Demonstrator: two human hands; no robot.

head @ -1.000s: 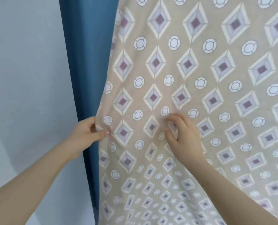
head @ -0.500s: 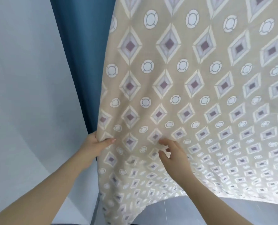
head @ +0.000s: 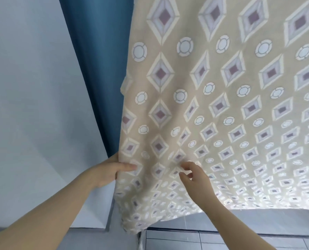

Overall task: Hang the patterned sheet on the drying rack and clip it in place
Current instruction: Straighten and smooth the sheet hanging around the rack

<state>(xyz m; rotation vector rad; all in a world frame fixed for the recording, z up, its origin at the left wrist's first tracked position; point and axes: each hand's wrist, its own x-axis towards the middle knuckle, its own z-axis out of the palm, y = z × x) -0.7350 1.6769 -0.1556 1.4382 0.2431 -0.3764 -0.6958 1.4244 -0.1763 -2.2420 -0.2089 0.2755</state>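
Straightening of the hung cloth appears to be the step in hand: the patterned sheet (head: 222,105) drops from somewhere above the frame and fills the right and centre of the view, its lower hem swung out toward the person, with grey floor tiles (head: 204,237) showing beneath it. Neither rack nor clips are in view, so whether clipping has been done cannot be told. Left hand (head: 106,172) pinches the sheet's left edge, thumb laid across the near face and fingers hidden behind the cloth. Right hand (head: 195,177) is just right of it at the near face, fingers loosely bent, thumb and forefinger apart with nothing seen between them; whether the fingertips touch the fabric cannot be told. Blue curtain (head: 99,60) hangs just behind the left edge, with pale wall (head: 23,87) further left. Judged next: the right hand needs a firm hold before the edge can be drawn level and smoothed, and both hands then need to go up to the top edge for clipping. Against the frame one second ago, the hem has come up and outward, the floor is now exposed, the left pinch is unchanged, and the right hand, then nipping a fold of cloth, has eased off.
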